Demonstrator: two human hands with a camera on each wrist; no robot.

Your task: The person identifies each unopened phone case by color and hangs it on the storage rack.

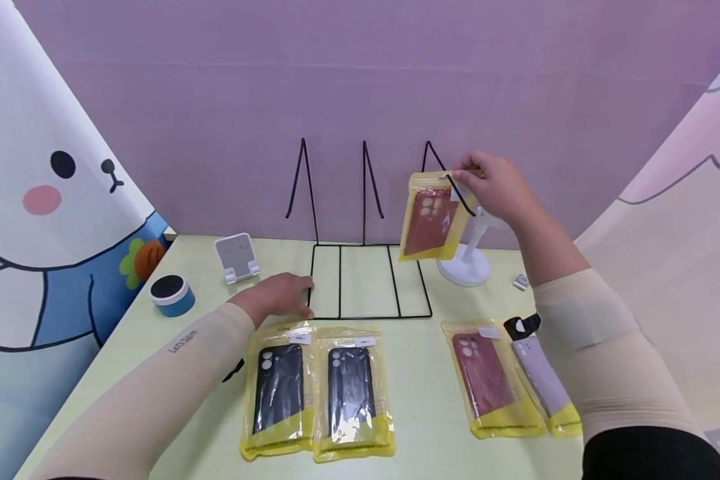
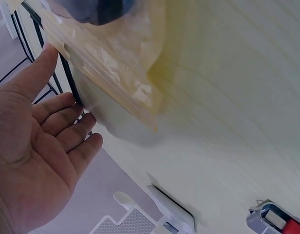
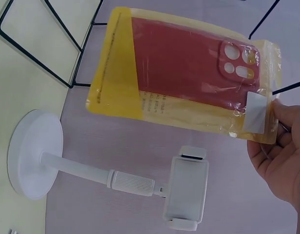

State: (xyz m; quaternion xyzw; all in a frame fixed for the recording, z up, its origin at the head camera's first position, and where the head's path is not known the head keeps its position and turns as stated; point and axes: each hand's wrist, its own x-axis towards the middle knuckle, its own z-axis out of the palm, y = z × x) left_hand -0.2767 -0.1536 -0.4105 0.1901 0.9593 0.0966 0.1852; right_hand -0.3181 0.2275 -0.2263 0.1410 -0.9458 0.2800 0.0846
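My right hand [image 1: 495,183] pinches the top edge of a clear and yellow bag with a red phone case [image 1: 430,217] inside. A sloping hook of the black wire rack [image 1: 371,318] crosses the bag's top; I cannot tell whether it passes through the hanging hole. In the right wrist view the bagged case [image 3: 189,63] shows its camera cutouts and a white label near the fingers. My left hand [image 1: 279,295], thumb spread from the other fingers, touches the left side of the rack's base. In the left wrist view the fingertips of this hand [image 2: 45,141] meet the black wire.
Two bagged dark phone cases [image 1: 279,387] lie before the rack. A bagged dark red case [image 1: 485,373] and a lilac one [image 1: 541,370] lie at right. A white phone stand [image 1: 465,267] stands behind the held bag. A small folding stand [image 1: 237,257] and blue tub [image 1: 174,297] are at left.
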